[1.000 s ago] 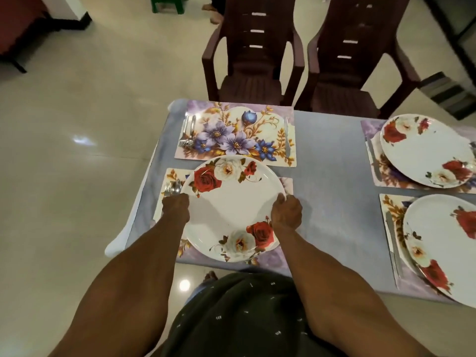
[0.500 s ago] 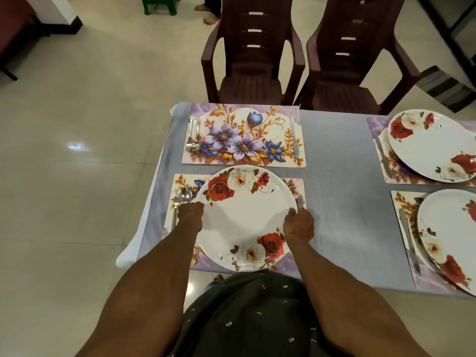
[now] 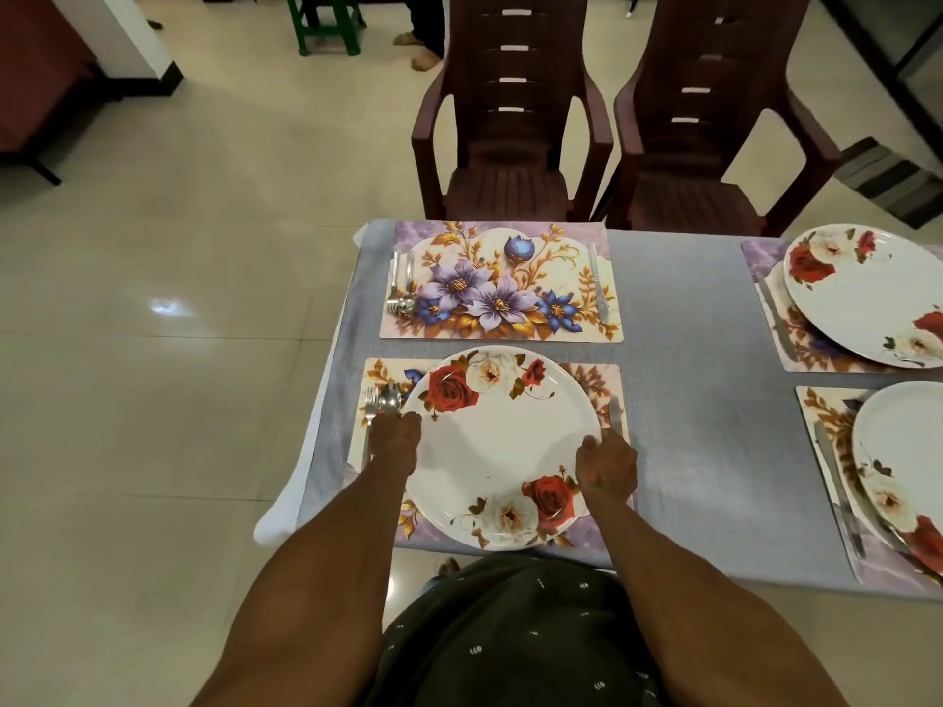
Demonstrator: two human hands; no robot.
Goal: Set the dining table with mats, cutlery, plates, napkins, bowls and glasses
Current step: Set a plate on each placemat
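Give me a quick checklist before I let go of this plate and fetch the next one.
1. Plate centred on the near mat: ok.
2. Plate resting flat on the mat: cannot tell.
3. Fork and spoon clear of the rim: ok, just left of it.
4. Knife clear of the rim: ok, beside the right hand.
5. Left hand and right hand holding opposite rims: ok.
6. Far mat has a plate: not ok.

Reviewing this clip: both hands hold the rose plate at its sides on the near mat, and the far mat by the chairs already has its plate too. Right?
Not quite. In the head view the far mat carries only cutlery, no plate. The rest holds: left hand and right hand hold the rose plate at its sides on the near mat.
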